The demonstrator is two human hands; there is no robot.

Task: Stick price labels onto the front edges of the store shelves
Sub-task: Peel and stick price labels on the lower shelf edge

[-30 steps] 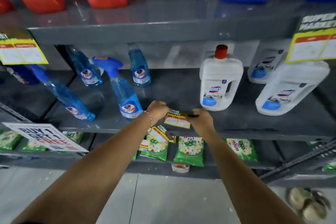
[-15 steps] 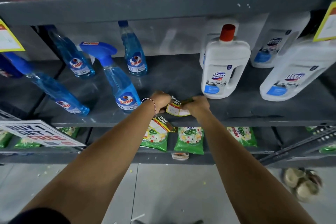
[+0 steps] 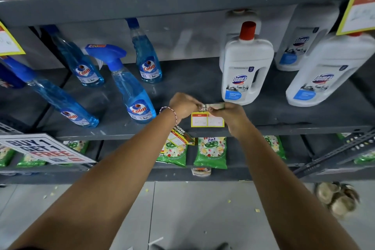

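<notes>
A yellow-bordered price label (image 3: pixel 207 120) hangs flat between my two hands, just above the front edge of the middle grey shelf (image 3: pixel 121 135). My left hand (image 3: pixel 183 107) pinches its top left corner. The top right corner is pinched by my right hand (image 3: pixel 231 116). More labels (image 3: pixel 180 137) stick out below my left hand, held under its palm. One label (image 3: pixel 357 6) hangs from the upper shelf edge at the right, another (image 3: pixel 9 42) at the left.
Blue spray bottles (image 3: pixel 134 91) stand left of my hands, white Domex bottles (image 3: pixel 246 67) right. Green packets (image 3: pixel 211 152) lie on the lower shelf. A "BUY 1 GET 1 FREE" sign (image 3: pixel 44 148) juts out at lower left. Grey floor tiles lie below.
The label was tilted and curled between my hands; now it hangs flat and level, lowered toward the shelf's front edge. The view has dipped and moved closer.
</notes>
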